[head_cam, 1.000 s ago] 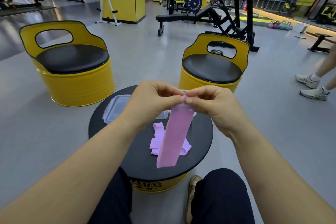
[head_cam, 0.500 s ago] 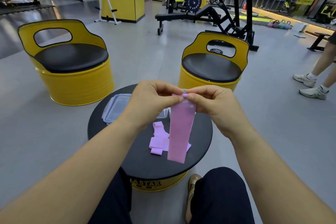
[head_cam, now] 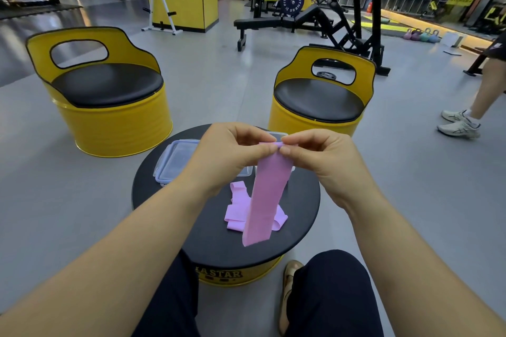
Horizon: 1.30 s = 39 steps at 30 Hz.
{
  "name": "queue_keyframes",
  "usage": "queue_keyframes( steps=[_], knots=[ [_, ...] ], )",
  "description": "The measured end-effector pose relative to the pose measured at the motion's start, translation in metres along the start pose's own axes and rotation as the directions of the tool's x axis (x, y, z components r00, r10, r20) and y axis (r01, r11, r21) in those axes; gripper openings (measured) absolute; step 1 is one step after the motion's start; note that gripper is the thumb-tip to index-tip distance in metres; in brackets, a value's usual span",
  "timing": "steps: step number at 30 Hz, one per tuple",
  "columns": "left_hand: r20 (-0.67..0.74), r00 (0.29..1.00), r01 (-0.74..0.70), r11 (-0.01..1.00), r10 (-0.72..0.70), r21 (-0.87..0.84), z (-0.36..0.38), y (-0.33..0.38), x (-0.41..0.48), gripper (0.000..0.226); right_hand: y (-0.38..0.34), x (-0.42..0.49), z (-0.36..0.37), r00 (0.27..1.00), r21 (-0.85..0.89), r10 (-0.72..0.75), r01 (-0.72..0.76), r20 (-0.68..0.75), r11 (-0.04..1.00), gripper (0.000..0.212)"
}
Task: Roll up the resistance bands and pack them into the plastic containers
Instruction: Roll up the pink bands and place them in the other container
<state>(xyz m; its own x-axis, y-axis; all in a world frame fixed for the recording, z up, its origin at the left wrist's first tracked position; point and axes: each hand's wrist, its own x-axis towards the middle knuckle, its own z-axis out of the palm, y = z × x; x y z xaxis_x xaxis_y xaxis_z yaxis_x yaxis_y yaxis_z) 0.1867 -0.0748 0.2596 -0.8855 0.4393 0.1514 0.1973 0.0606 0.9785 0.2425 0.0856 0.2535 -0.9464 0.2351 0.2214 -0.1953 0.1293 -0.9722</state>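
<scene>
Round black tabletop (head_cam: 208, 241): lidded container (head_cam: 175, 161) far left, 2nd container (head_cam: 275, 135) partly hidden beside it, loose pink bands (head_cam: 237, 210) centre.

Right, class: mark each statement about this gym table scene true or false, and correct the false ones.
1. The left grip and right grip both pinch the top end of the pink band. True.
2. That band is fully rolled up. False: most of it hangs down flat.
3. Loose pink bands lie on the round black table. True.
4. The clear plastic container is held in the left grip. False: it rests on the table.
</scene>
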Motion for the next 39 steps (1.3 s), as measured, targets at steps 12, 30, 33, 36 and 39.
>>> queue_keyframes(
  steps=[12,30,33,36,39],
  knots=[
    [-0.018,0.999,-0.042,0.999,0.042,-0.008,0.002,-0.004,-0.001,0.017,-0.001,-0.006,0.002,0.997,0.046,0.079,-0.080,0.026,0.996,0.028],
    [-0.019,1.000,-0.013,1.000,0.013,-0.001,0.003,-0.007,-0.006,0.010,0.001,-0.012,0.003,0.993,0.090,0.114,-0.115,0.024,0.989,0.024],
    [-0.019,1.000,-0.023,1.000,0.023,-0.009,0.002,-0.007,-0.007,0.014,0.000,-0.014,0.003,0.993,0.062,0.116,-0.118,0.040,0.991,0.009],
    [-0.015,1.000,-0.027,0.999,0.027,-0.019,0.002,-0.008,-0.008,0.016,-0.001,-0.015,0.004,0.994,0.047,0.102,-0.103,0.026,0.994,0.016],
    [0.006,1.000,-0.005,1.000,0.006,-0.028,0.002,-0.009,-0.008,0.018,-0.003,-0.015,0.005,0.997,0.056,0.079,-0.079,-0.001,0.995,0.026]
  ],
)
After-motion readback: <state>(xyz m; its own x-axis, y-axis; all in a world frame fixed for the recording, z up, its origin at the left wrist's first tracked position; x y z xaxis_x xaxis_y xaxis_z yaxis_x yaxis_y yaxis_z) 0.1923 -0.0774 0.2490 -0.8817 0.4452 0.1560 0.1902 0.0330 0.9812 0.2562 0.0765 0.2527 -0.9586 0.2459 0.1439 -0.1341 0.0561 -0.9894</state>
